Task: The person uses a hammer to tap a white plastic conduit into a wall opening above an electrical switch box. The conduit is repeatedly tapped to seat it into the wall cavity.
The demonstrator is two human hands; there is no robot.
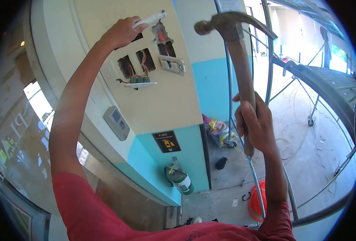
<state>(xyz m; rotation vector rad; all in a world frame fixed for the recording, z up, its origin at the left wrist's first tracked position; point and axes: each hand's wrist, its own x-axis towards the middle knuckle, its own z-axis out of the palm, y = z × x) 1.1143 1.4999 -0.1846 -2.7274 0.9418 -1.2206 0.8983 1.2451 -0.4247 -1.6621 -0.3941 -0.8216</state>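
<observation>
My right hand (255, 122) is wrapped round the wooden handle of a claw hammer (239, 60), raised upright with its metal head at the top. At the upper left, my left hand (123, 33) pinches a slim white bar-shaped piece (150, 19) against the beige wall. Its far end meets the wall near a rough chipped hole (160, 33). Below that hand are square wall boxes (145, 59) with red and white wires. A white switch plate with green switch bodies (139, 81) hangs from them, and another switch plate (172, 65) hangs tilted to the right.
Metal scaffolding (314, 76) on wheels stands at right, one blue-grey pole close to the hammer. Below the wall boxes are a grey wall panel (116, 123), a sign (166, 141) and a green fire extinguisher (179, 179). Orange tubing (257, 201) lies coiled on the floor. Glass is at left.
</observation>
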